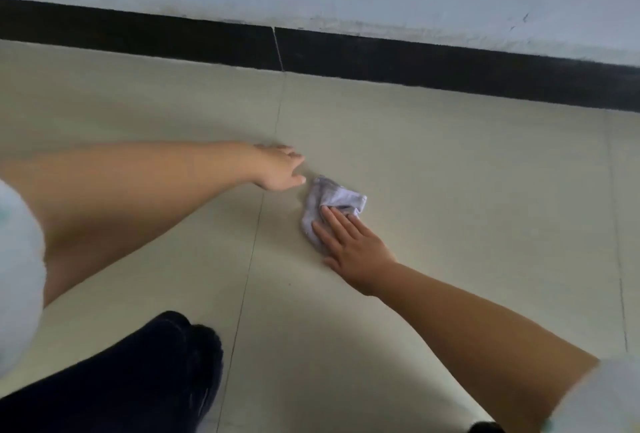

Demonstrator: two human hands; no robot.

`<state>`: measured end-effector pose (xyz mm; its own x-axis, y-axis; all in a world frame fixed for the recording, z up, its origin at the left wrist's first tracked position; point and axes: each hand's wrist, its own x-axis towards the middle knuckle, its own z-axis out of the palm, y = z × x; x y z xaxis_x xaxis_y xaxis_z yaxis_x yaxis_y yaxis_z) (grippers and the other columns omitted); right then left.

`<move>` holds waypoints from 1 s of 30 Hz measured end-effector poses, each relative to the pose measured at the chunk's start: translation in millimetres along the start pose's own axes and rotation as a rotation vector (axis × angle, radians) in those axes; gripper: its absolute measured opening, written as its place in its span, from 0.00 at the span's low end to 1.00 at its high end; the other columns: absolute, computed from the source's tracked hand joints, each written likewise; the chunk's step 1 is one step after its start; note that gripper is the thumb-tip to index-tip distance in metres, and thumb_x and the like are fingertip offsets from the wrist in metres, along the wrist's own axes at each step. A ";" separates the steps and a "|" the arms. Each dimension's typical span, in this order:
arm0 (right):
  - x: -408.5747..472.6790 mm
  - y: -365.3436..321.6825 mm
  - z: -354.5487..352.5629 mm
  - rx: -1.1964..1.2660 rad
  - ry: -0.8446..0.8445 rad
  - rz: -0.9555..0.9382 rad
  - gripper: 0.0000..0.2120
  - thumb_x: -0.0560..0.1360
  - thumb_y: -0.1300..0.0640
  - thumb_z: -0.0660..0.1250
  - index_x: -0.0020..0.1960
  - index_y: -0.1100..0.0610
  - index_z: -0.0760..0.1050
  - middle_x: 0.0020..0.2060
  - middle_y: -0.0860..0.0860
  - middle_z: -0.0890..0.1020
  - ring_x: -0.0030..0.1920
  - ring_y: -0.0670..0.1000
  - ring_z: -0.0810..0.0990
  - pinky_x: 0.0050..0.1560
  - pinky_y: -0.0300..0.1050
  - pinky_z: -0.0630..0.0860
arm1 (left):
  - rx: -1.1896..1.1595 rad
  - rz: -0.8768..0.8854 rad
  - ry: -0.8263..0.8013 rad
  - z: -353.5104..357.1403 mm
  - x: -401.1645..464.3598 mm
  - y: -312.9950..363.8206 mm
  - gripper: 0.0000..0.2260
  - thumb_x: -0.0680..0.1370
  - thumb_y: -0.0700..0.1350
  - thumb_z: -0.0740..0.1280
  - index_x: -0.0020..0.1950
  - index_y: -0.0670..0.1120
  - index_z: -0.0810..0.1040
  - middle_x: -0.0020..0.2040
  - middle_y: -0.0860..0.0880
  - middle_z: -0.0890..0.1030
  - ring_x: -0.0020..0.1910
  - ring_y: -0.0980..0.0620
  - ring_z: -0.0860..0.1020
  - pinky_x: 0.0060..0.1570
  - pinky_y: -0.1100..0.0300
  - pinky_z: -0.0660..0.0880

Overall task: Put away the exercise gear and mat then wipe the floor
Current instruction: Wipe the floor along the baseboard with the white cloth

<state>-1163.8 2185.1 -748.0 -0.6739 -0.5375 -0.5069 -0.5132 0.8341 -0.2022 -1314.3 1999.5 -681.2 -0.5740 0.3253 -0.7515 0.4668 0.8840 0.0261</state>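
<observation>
Right hand (349, 245) presses flat on the cloth (329, 204) to wipe the floor (485, 172) — left hand (277, 169), apparently open and empty, braces nearby.

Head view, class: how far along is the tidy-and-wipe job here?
Done, it seems: no gear or mat shows on the floor. In hand: the right hand presses a cloth flat on the tiles; the left hand rests on the floor beside it. Left: the remaining floor, extent unclear.
</observation>
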 end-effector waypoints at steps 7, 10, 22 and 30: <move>30.1 29.3 -46.7 -0.208 -0.078 -0.205 0.30 0.83 0.46 0.46 0.77 0.56 0.37 0.77 0.57 0.39 0.76 0.54 0.37 0.76 0.50 0.38 | -0.380 -0.160 0.239 11.7 -27.9 70.9 0.22 0.82 0.52 0.50 0.75 0.45 0.59 0.75 0.44 0.60 0.73 0.45 0.60 0.71 0.50 0.58; 33.3 54.7 -38.4 -0.129 0.003 -0.135 0.29 0.82 0.46 0.42 0.77 0.57 0.36 0.76 0.56 0.37 0.76 0.53 0.34 0.76 0.49 0.37 | -0.515 -0.378 0.569 54.6 -4.8 98.1 0.23 0.83 0.50 0.49 0.78 0.45 0.53 0.78 0.44 0.54 0.77 0.48 0.51 0.74 0.50 0.49; -197.3 189.6 87.2 0.305 0.338 0.820 0.34 0.76 0.42 0.38 0.77 0.60 0.47 0.77 0.58 0.48 0.77 0.53 0.44 0.77 0.50 0.43 | -0.360 -0.369 0.512 130.7 20.7 199.7 0.30 0.77 0.57 0.40 0.78 0.48 0.49 0.78 0.46 0.49 0.78 0.46 0.48 0.72 0.41 0.41; -101.7 83.6 67.1 0.342 0.481 0.696 0.31 0.75 0.47 0.53 0.70 0.68 0.65 0.68 0.71 0.65 0.70 0.68 0.63 0.72 0.60 0.55 | -0.351 -0.397 0.420 118.6 19.0 197.9 0.28 0.82 0.54 0.48 0.78 0.49 0.39 0.78 0.48 0.37 0.77 0.49 0.37 0.73 0.43 0.38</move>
<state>-1102.5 2317.8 -769.5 -0.9605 0.1715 -0.2192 0.2264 0.9395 -0.2572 -1153.0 2140.8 -768.5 -0.9025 -0.0061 -0.4306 -0.0386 0.9970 0.0669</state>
